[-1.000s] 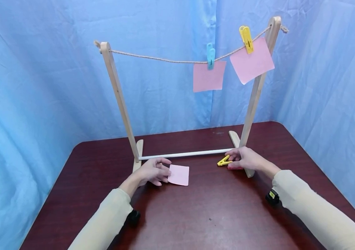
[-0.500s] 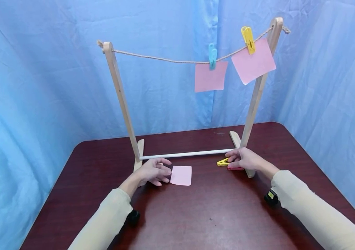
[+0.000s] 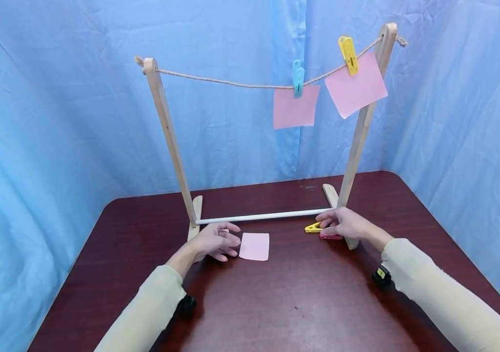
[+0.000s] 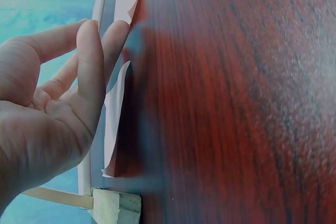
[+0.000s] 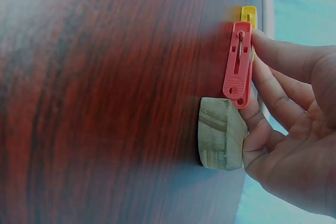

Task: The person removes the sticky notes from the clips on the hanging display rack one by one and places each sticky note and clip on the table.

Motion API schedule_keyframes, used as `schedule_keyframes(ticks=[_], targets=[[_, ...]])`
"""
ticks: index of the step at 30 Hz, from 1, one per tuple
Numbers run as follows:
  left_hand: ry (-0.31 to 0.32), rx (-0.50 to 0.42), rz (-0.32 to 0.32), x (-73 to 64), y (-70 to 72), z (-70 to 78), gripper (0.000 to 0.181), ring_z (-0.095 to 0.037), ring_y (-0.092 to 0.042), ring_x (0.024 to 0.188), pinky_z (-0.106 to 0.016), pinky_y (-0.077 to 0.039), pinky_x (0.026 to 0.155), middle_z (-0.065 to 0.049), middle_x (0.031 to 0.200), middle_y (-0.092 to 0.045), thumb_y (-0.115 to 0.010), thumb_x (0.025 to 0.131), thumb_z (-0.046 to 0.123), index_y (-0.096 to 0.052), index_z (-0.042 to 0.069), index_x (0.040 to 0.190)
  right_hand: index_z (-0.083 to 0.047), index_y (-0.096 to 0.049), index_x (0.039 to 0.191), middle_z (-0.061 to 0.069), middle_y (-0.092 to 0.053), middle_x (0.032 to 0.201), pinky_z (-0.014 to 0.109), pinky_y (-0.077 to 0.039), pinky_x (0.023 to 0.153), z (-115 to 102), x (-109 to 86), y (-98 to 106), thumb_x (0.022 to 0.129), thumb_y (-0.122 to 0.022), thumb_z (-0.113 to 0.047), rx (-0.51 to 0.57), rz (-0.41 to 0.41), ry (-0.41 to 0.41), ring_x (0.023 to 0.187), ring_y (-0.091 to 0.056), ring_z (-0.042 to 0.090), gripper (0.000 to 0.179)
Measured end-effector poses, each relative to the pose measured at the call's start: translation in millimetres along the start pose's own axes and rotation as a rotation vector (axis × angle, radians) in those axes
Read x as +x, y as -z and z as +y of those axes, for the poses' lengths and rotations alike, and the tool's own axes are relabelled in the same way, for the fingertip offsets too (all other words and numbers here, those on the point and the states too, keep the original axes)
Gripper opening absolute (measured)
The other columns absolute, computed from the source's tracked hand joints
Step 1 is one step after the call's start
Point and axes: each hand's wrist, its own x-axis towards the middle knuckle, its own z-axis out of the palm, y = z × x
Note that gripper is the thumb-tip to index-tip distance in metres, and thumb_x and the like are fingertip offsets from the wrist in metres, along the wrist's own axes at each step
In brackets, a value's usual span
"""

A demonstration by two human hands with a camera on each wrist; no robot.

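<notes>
My left hand [image 3: 215,241] hovers low over the table, fingers loosely bent and holding nothing. Just right of its fingertips lies a square of pink paper [image 3: 254,246]. In the left wrist view a second piece of paper [image 4: 114,124] with a curled edge lies under the palm, mostly hidden by the hand in the head view. My right hand [image 3: 346,224] reaches down by the rack's right foot, its thumb and fingertips around a yellow clothespin [image 3: 312,228]. A red clothespin [image 5: 239,64] lies right beside it, under the thumb.
Behind the hands stands a wooden rack with a white crossbar [image 3: 263,216] and a rope [image 3: 223,82] strung between its posts. A blue clothespin [image 3: 298,80] and another yellow clothespin [image 3: 350,56] hold two pink papers on the rope. Blue curtains [image 3: 215,142] surround the table.
The yellow clothespin in my right fingers has been lowered from a tilt to lie flat. The pink paper has left my left fingertips and shifted slightly right, now flat on the table.
</notes>
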Motion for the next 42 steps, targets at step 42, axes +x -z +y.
schedule_keyframes(ticks=[42], targets=[[-0.030,0.124,-0.031,-11.7,13.7,104.9,0.040,-0.031,-0.068,0.112,-0.044,-0.057,0.089,-0.021,0.129,-0.065,-0.065,0.102,0.027,-0.060,0.006,0.135,-0.006,-0.061,0.137,0.020,-0.064,0.117,0.049,-0.060,0.078,-96.3,-5.4,69.5,0.101,-0.066,-0.026,0.142,-0.200,-0.057,0.112,-0.059,0.036,0.041]])
